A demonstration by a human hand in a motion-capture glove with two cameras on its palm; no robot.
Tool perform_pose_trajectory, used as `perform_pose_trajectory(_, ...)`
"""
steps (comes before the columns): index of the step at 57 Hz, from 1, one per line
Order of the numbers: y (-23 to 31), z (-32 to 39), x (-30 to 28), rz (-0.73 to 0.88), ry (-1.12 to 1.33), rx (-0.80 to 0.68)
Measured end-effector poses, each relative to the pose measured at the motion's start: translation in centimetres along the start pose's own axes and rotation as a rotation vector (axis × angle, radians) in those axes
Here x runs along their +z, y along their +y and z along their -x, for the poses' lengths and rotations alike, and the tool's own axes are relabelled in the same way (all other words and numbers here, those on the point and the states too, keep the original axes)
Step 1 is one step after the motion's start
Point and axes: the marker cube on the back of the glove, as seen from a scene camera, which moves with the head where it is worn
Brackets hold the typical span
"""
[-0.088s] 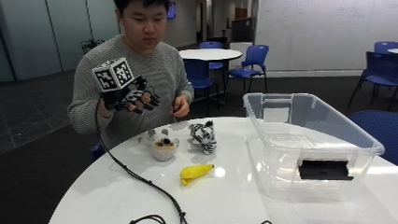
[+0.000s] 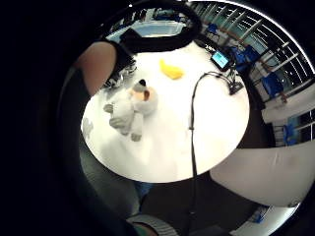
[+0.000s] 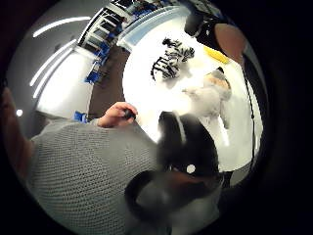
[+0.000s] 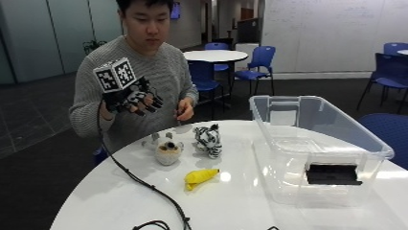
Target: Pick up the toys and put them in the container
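The gloved right hand [image 4: 137,101] hangs in the air at chest height, fingers relaxed and spread, holding nothing. Below and just ahead of it on the white desk [image 4: 115,201] sit a dog [image 4: 167,149] and a zebra [image 4: 208,140] side by side, a banana [image 4: 200,177] nearer the front. The clear bin [image 4: 319,143] stands well off to the side.

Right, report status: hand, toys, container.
Gloved right hand raised above the table, fingers relaxed, holding nothing. Plush dog, zebra, yellow toy on table. Clear container holds no toys. Nothing blocking.
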Motion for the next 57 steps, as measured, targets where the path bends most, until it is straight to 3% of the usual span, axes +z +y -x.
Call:
perform_pose_trajectory(6,-0.2,-0.8,-2.2,-0.039,-0.001,0.021)
perform_pose_trajectory(34,-1.1,-1.0,-1.8,-0.019,0.007,0.033)
perform_pose_trajectory(57,-9.4,-1.3,0.9,0.112,0.095,0.075)
